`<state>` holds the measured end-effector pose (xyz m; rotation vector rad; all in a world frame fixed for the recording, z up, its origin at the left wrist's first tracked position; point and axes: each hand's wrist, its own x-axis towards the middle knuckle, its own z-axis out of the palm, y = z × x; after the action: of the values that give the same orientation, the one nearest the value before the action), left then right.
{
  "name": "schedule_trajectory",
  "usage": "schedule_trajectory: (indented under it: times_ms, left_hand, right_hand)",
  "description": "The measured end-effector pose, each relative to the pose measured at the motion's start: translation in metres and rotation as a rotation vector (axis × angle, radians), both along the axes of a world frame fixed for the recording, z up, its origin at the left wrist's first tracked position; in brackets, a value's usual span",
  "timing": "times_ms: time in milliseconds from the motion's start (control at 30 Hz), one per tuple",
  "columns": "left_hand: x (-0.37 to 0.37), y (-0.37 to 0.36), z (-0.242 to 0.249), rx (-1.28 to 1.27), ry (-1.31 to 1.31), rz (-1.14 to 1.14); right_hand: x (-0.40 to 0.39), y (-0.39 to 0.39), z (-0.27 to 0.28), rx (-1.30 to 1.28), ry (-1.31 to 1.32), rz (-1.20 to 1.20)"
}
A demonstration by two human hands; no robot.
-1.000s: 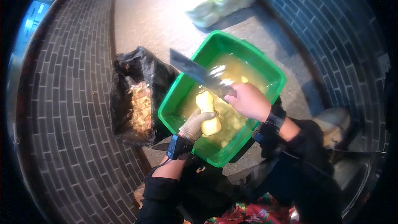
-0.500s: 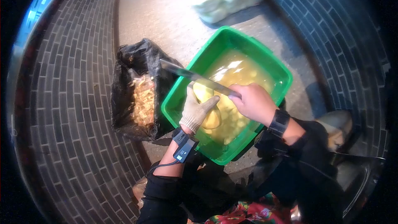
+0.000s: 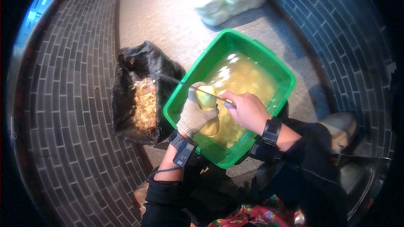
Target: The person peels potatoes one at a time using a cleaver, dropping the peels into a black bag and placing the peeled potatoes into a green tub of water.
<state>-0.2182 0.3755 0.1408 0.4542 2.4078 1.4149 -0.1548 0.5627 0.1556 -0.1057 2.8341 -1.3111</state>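
In a knitted white glove, my left hand (image 3: 195, 114) grips a long, pale yellow peeled potato (image 3: 205, 98) over the green basin (image 3: 263, 59). The thumb wraps across its middle and the lower end bulges out below. My bare right hand (image 3: 251, 112) is closed around the handle of a long knife (image 3: 180, 83). Its blade appears nearly edge-on, crosses the upper part of the potato and points left past the basin rim. Cloudy yellowish water (image 3: 248, 73) fills the basin, with pale potatoes (image 3: 228, 131) lying under the surface.
Left of the basin stands a black plastic bag (image 3: 145, 56) holding peelings (image 3: 145, 109). A clear bag of pale green vegetables (image 3: 229, 0) lies on the floor at the top. Brick-patterned surfaces (image 3: 71, 84) flank both sides. A shoe (image 3: 341, 128) is at the right.
Both hands have shifted slightly left and the right one a little down. The knife blade has turned from its broad face to nearly edge-on, its tip now lower.
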Motion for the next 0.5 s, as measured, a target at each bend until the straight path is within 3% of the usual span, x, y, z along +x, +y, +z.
schedule_trajectory:
  times_ms: [67, 167, 433, 500]
  left_hand:
    - [-0.001, 0.000, -0.001, 0.297, -0.293, -0.004]
    - [0.007, 0.008, 0.000, 0.373, -0.326, 0.077]
    - [0.014, 0.022, -0.014, 0.308, -0.221, 0.195]
    - [0.016, 0.023, -0.013, 0.293, -0.188, 0.178]
  right_hand:
    - [-0.001, 0.000, -0.001, -0.021, 0.056, -0.009]
    - [-0.004, 0.002, 0.000, -0.031, 0.104, -0.033]
    - [0.001, -0.005, 0.007, 0.082, 0.032, -0.104]
    - [0.005, -0.007, -0.001, 0.055, 0.149, -0.123]
